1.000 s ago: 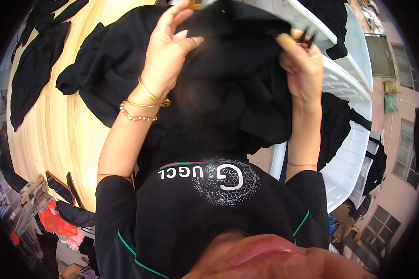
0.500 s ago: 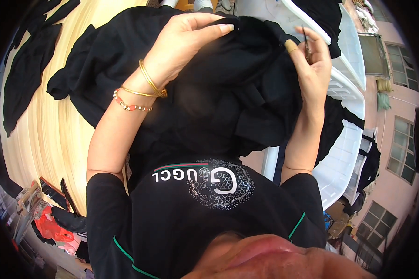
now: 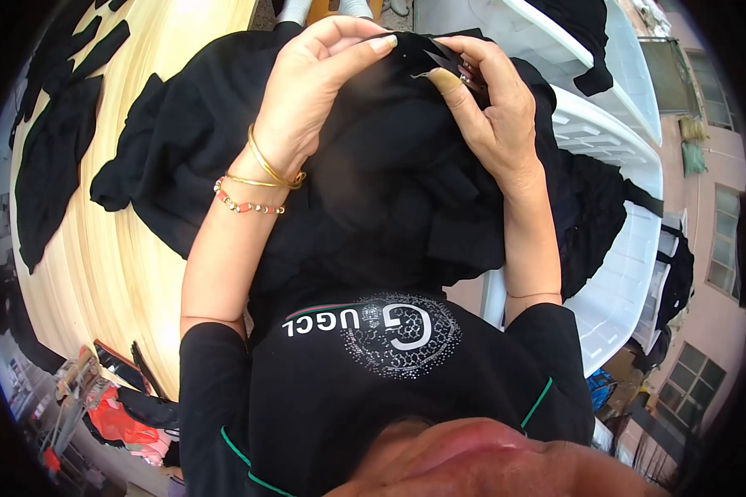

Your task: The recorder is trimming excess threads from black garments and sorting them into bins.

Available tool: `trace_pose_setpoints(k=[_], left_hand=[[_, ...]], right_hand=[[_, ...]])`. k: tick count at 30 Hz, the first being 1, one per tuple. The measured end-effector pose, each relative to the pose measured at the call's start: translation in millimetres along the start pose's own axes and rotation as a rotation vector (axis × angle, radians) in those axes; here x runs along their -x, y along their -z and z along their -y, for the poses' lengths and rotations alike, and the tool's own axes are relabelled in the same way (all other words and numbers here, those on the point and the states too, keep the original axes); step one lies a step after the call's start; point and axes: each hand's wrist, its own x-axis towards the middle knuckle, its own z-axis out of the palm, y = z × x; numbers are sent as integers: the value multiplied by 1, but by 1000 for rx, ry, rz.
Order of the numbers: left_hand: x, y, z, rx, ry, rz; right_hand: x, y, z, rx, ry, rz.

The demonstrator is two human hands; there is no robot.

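A large black garment (image 3: pixel 389 157) lies bunched in front of me, its left part resting on the table. My left hand (image 3: pixel 306 79) pinches an edge of it between thumb and fingers at the far side. Close by on the right, my right hand (image 3: pixel 501 116) is closed around small thread snips (image 3: pixel 439 60). The dark blades point left, near the cloth at my left fingertips. Whether they touch the cloth I cannot tell. Tan tape wraps my right thumb, and my right fingers are partly hidden behind the snips.
On the left is a pale wooden table (image 3: pixel 153 108) with several black cloth pieces (image 3: pixel 58 174). White plastic crates (image 3: pixel 617 269) stand on the right, black clothing (image 3: pixel 592 215) hanging over one. A red bag (image 3: pixel 116 418) lies at lower left.
My right hand has moved left with the snips, from the garment's right side to beside my left hand. My left hand keeps its pinch and has shifted slightly left.
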Motion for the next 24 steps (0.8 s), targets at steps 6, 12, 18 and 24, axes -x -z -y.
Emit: trace_pose_setpoints(k=[6,12,18,24], left_hand=[[-7,13,7,152,125,39],[-8,14,11,208,208,76],[-6,14,10,206,227,79],[0,15,2,90,170,109]], right_hand=[[-2,-3,-5,11,106,-77],[0,-6,-11,54,87,-78],[0,-4,-9,40,78,-35],[0,-5,-9,-9,92,-49]])
